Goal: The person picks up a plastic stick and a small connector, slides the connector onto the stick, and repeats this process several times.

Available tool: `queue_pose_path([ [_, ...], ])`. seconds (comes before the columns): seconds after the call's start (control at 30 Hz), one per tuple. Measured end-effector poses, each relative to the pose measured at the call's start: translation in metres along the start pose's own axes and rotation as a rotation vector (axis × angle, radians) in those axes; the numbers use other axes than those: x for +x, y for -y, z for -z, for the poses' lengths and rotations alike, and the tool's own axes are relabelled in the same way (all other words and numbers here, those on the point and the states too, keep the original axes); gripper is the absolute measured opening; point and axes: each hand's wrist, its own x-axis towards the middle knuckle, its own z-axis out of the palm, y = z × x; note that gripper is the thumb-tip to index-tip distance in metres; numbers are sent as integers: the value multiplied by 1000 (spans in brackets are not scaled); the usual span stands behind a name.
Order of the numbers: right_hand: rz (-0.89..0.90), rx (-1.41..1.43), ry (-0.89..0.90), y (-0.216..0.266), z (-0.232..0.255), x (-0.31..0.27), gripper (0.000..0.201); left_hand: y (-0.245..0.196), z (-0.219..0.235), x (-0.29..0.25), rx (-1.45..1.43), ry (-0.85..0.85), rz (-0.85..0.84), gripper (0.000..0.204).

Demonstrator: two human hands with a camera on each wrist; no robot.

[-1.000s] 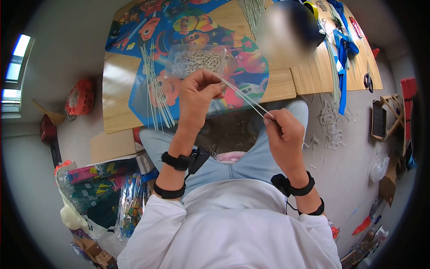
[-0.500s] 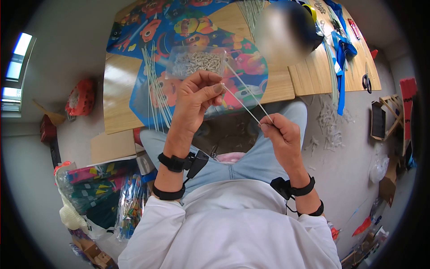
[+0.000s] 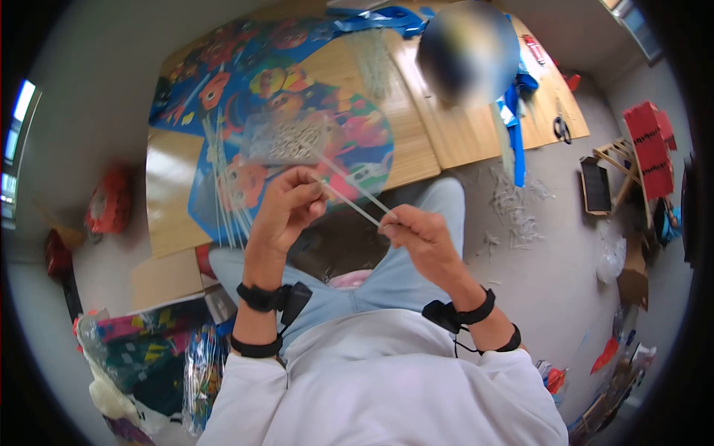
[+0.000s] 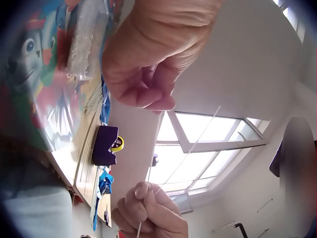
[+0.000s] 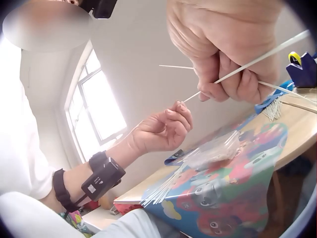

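Observation:
My left hand (image 3: 312, 189) is raised in front of me with curled fingers that pinch the near end of a thin white stick (image 3: 349, 202). My right hand (image 3: 390, 223) pinches the other end, along with a second stick (image 3: 349, 180) that slants up and away over the table. In the right wrist view the right hand (image 5: 225, 87) grips both sticks (image 5: 247, 62), and one tip meets the left hand's fingertips (image 5: 181, 106). Beyond the hands, a colourful cartoon kite (image 3: 357, 126) lies on the wooden table (image 3: 167, 215), with a clear bag of small white pieces (image 3: 286, 140) on it.
A loose bundle of thin sticks (image 3: 222, 186) lies on the kite's left side. Scissors (image 3: 561, 128), blue ribbon (image 3: 513, 111) and a purple tape dispenser (image 4: 104, 145) are on the table. White scraps (image 3: 513, 208) litter the floor on the right. Packaged goods (image 3: 149, 349) are piled at my left.
The head view has swung, so the table sits further left. Both hands have moved closer together, and a shorter stretch of stick shows between them. Both grips are unchanged.

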Motion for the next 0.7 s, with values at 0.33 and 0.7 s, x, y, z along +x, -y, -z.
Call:
queue_pose_path([
  [0.33, 126, -120, -124, 8, -12, 11, 11, 21, -36, -8, 250, 93, 52, 13],
  [0.7, -69, -159, -63, -10, 43, -34, 4, 2, -20, 2, 201, -15, -77, 12],
])
